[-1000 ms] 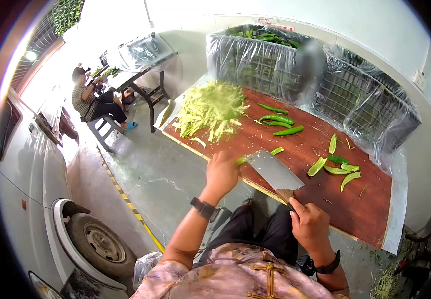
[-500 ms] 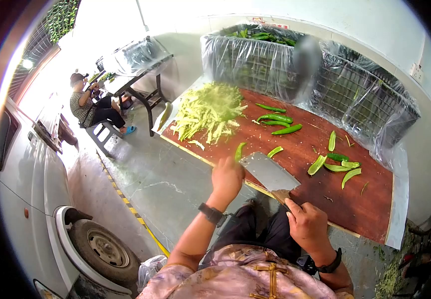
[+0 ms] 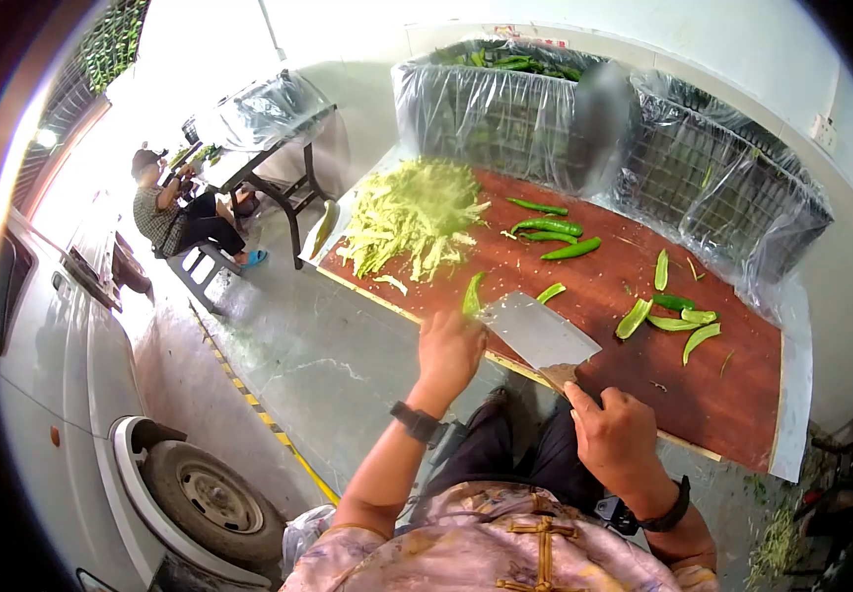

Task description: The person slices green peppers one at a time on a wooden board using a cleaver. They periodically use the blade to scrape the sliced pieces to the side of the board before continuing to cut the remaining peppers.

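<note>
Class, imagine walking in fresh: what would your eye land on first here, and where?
Probably the broad, bright cleaver, gripped in the person's right hand at the near edge of the red-brown table. Next, perhaps, the pale green heap of shreds at the table's left end, then the white vehicle along the view's left side.

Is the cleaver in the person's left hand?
No, the right fingers grip the cleaver by its brown handle.
</note>
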`<move>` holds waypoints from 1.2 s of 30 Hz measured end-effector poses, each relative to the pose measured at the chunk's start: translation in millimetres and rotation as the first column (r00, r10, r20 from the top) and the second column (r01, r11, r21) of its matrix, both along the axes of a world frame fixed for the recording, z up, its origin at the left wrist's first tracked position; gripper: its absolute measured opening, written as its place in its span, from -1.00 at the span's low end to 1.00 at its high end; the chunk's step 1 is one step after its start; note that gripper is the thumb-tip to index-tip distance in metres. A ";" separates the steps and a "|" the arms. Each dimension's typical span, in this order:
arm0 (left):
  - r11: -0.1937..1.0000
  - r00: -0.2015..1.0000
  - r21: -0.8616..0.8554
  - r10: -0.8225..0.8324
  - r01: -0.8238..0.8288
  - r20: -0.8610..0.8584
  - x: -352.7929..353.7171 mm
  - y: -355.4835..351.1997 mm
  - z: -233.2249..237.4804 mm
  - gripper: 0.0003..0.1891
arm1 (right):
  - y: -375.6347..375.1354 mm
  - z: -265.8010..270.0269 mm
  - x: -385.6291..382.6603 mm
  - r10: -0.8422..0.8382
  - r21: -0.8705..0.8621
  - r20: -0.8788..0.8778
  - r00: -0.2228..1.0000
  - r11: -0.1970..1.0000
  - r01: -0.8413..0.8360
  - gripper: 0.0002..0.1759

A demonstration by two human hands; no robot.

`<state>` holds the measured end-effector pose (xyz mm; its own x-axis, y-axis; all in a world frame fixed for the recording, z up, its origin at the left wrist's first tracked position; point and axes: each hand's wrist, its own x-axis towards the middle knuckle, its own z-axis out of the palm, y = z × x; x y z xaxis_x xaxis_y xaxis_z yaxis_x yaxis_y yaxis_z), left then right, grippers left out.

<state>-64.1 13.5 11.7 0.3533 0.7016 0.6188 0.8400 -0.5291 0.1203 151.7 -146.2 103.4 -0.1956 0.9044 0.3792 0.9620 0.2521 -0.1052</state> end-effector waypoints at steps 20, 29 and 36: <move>0.991 0.991 -0.073 -0.102 0.108 0.089 -2.1 -2.3 0.6 -0.88 | 15.4 -2.5 -28.4 -0.009 -0.042 0.075 0.997 0.999 0.012 -0.54; 0.994 0.992 -0.035 -0.099 0.102 0.073 0.3 2.2 -0.9 -0.90 | 29.2 -15.1 -35.4 0.029 0.018 0.010 1.000 0.999 -0.029 -0.54; 0.994 0.997 -0.082 -0.076 0.078 0.023 -0.5 1.2 1.6 -0.85 | 17.5 -13.1 -33.1 -0.007 -0.033 0.029 1.000 0.999 0.008 -0.49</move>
